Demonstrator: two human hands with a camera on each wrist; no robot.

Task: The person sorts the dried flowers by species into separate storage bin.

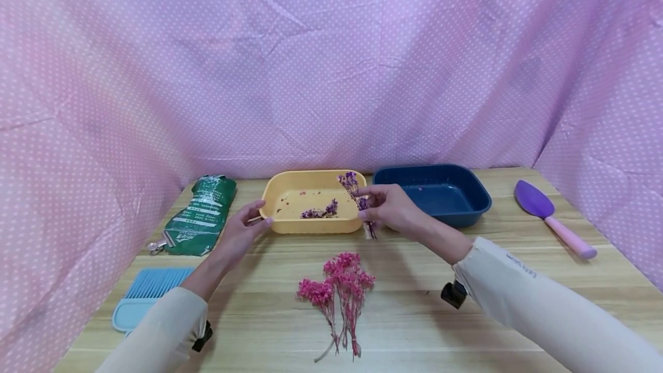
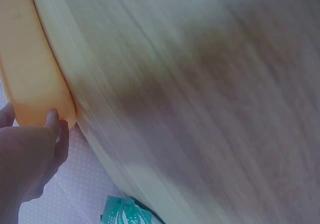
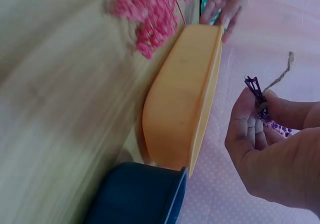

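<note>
My right hand (image 1: 391,207) pinches a small bunch of purple dried flowers (image 1: 348,180) over the right end of a yellow tub (image 1: 311,226). In the right wrist view, its dark stems (image 3: 254,87) and a piece of twine (image 3: 282,76) stick out past the thumb and fingers. At the tub's left end, my left hand (image 1: 243,232) holds the rim, thumb toward the front and fingers around the corner. Inside the tub lie more purple flowers (image 1: 323,210) and scattered petals. Pink dried flowers (image 1: 344,281) lie on the table in front, stems toward me.
To the right of the yellow tub stands a dark blue tub (image 1: 440,174). A purple spatula (image 1: 536,200) with a pink handle lies far right. On the left are a green bag (image 1: 202,217) with a clip and a blue brush (image 1: 137,307). A dotted pink cloth (image 1: 331,73) hangs behind.
</note>
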